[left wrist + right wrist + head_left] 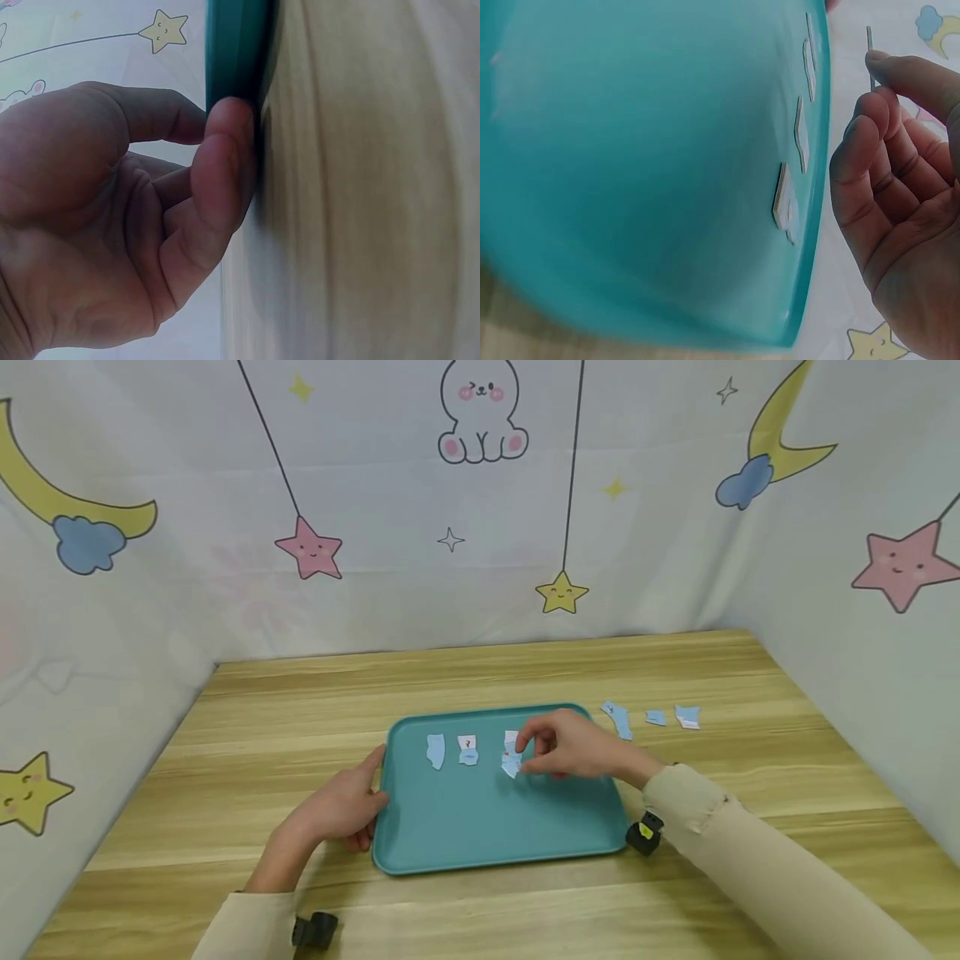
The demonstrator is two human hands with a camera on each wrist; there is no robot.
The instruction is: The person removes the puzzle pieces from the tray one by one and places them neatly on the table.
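Pinched in the fingers [853, 161] of the right hand [566, 743], thumb pressed to fingertip with only a sliver's gap: a thin cut piece [869, 37], held above the teal tray [495, 831] toward its far right part. Seen edge-on from the right wrist, lying about level with the tray's floor, jutting ahead of the fingertips toward the tray's left side. Decisive, by the look of it: alignment and height against the right cluster [512, 737], strung near to far inside the tray, just by those same fingertips. Hard to tell apart from the head view: held piece and cluster. Farther left along the tray's far side, a white-and-blue pair [468, 749], then a lone blue piece [436, 750], longer near to far than across. Beyond the tray's right end, on the tabletop [757, 727], three loose pieces [656, 717], closer to the right hand than to the left. Reaching in over the tray's right side with forearm slanting from the near right, back of the hand uppermost, spare fingers curled. Gripping the tray's left rim, thumb over the edge and index finger stretched along the outer side: the left hand [337, 802].
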